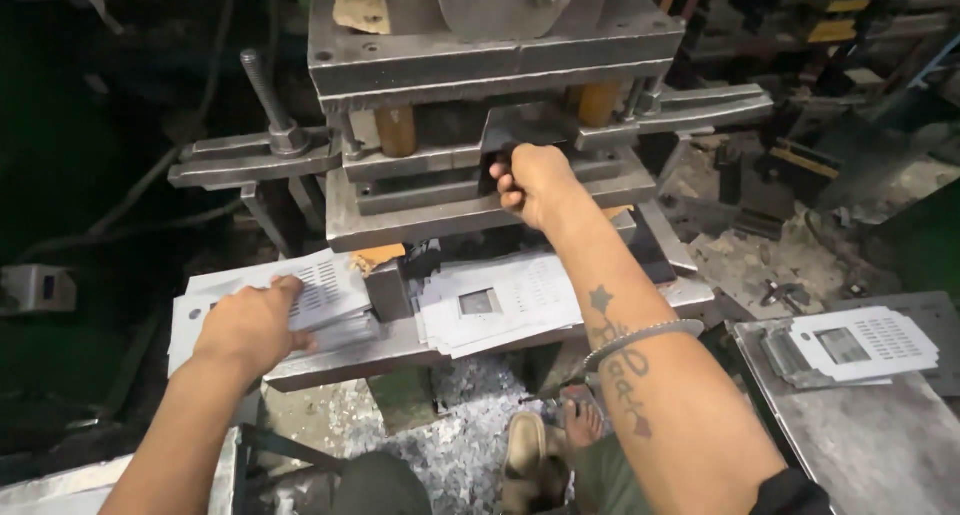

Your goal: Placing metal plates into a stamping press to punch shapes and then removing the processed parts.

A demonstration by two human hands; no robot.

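Nearest me, my sandalled foot rests on a floor littered with pale metal scrap. My left hand lies flat, fingers together and curled lightly over the top sheet of the left stack of punched sheets on the press bed; I press on it rather than grip it. The sheets are thin, pale grey metal blanks with a stepped outline, rows of small slots and a square window. I count three piles: the one under my left hand, a second fanned stack in the middle just beside my right forearm, and a small pile on the steel side table at my right, well apart. A beaded bracelet circles my right arm. Farther off, my right hand reaches into the gap of the press die, fingers curled shut around something inside that I cannot make out. Two brass-coloured guide posts stand between the die plates.
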